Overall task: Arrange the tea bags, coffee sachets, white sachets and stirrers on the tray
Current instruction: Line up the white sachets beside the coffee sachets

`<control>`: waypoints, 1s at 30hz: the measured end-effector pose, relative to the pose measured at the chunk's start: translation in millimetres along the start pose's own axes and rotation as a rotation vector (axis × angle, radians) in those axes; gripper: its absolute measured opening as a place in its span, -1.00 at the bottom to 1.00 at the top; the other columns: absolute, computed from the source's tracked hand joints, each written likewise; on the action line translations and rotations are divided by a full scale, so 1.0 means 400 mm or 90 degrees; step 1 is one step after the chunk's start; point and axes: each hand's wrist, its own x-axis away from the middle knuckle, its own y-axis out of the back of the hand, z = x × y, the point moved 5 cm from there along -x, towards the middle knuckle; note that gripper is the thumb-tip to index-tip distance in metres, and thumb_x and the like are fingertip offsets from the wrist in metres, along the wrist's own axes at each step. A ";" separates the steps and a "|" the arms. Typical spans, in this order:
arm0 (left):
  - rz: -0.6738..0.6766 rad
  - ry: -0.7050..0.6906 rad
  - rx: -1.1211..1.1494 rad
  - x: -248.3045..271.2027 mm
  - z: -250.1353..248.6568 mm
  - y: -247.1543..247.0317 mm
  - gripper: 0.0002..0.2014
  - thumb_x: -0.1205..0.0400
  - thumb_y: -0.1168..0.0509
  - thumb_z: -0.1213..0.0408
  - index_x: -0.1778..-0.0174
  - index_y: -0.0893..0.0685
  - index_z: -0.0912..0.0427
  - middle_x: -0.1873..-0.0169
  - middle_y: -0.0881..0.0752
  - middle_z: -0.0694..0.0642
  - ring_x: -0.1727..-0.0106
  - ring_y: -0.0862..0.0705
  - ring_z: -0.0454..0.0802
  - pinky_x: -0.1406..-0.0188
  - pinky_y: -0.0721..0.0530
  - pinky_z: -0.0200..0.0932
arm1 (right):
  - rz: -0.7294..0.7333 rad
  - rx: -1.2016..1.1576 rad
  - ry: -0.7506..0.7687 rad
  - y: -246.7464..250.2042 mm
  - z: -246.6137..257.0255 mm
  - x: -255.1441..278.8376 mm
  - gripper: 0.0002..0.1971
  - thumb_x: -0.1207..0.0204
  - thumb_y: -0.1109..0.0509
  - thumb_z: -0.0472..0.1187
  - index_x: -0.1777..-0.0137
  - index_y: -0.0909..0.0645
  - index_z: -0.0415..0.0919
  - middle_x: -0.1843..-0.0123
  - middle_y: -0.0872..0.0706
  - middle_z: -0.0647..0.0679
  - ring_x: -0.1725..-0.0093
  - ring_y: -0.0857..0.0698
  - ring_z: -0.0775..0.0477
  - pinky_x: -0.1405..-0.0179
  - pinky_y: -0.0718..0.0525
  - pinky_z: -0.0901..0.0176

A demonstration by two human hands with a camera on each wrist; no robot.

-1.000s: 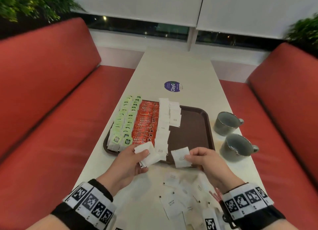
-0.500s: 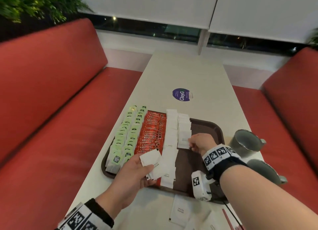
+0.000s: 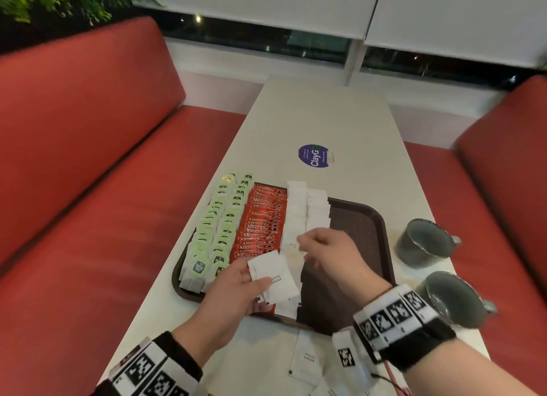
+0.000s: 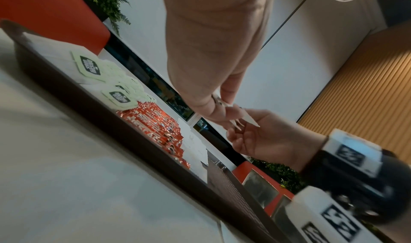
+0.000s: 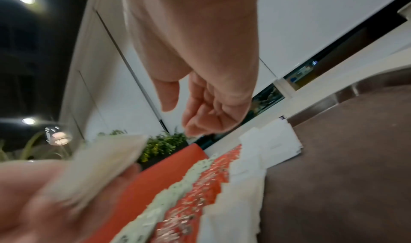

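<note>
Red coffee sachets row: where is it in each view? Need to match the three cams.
Head: red coffee sachets run up the tray's left-centre, between the green tea bags and the white sachets.
Left wrist: a diagonal red band at centre, below the left hand.
Right wrist: a red strip at lower centre, blurred.
Shared landmark: the green tea bag row bordering it in all three views.
</note>
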 end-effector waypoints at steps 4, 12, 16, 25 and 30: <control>0.009 -0.020 -0.001 0.004 -0.010 -0.024 -0.69 -0.60 -0.30 0.53 -0.20 -0.60 0.10 -0.03 -0.81 0.14 -0.01 -0.78 0.16 0.27 -0.72 -0.07 | 0.081 0.000 -0.003 -0.046 -0.018 0.077 -0.88 -0.35 -0.60 -0.18 0.26 -0.72 -0.16 0.33 -0.72 -0.07 0.36 -0.63 0.08 0.28 -0.61 0.20; 0.018 -0.020 -0.010 0.012 -0.022 -0.065 -0.78 -0.70 -0.18 0.41 -0.21 -0.62 0.14 -0.04 -0.80 0.14 -0.06 -0.76 0.16 0.19 -0.75 -0.01 | 0.007 -0.039 -0.007 -0.014 -0.034 0.106 -0.86 -0.36 -0.59 -0.27 0.25 -0.67 -0.25 0.35 -0.65 -0.12 0.38 -0.57 0.05 0.35 -0.57 0.26; 0.023 -0.025 -0.001 0.019 -0.031 -0.077 -0.78 -0.71 -0.17 0.39 -0.21 -0.62 0.14 -0.04 -0.81 0.12 -0.07 -0.78 0.14 0.12 -0.78 0.07 | 0.036 -0.122 -0.027 0.008 -0.041 0.120 -0.87 -0.42 -0.54 -0.35 0.29 -0.64 -0.24 0.47 -0.61 -0.05 0.54 -0.52 0.13 0.51 -0.48 0.37; -0.023 -0.012 0.016 0.027 -0.035 -0.053 -0.78 -0.71 -0.15 0.45 -0.11 -0.62 0.09 -0.11 -0.75 0.11 -0.09 -0.74 0.09 0.26 -0.77 -0.11 | -0.063 -0.197 -0.094 0.107 -0.074 0.066 -0.83 -0.48 -0.45 -0.37 0.33 -0.62 -0.23 0.50 -0.62 -0.09 0.54 -0.49 0.01 0.53 -0.48 0.27; -0.030 -0.022 0.014 0.025 -0.036 -0.032 -0.77 -0.71 -0.14 0.44 -0.16 -0.63 0.10 -0.08 -0.78 0.11 -0.01 -0.78 0.04 0.25 -0.78 -0.13 | -0.133 -0.133 -0.137 0.145 -0.124 -0.025 -0.84 -0.48 -0.46 -0.36 0.31 -0.62 -0.22 0.46 -0.66 -0.12 0.48 -0.55 -0.02 0.45 -0.54 0.22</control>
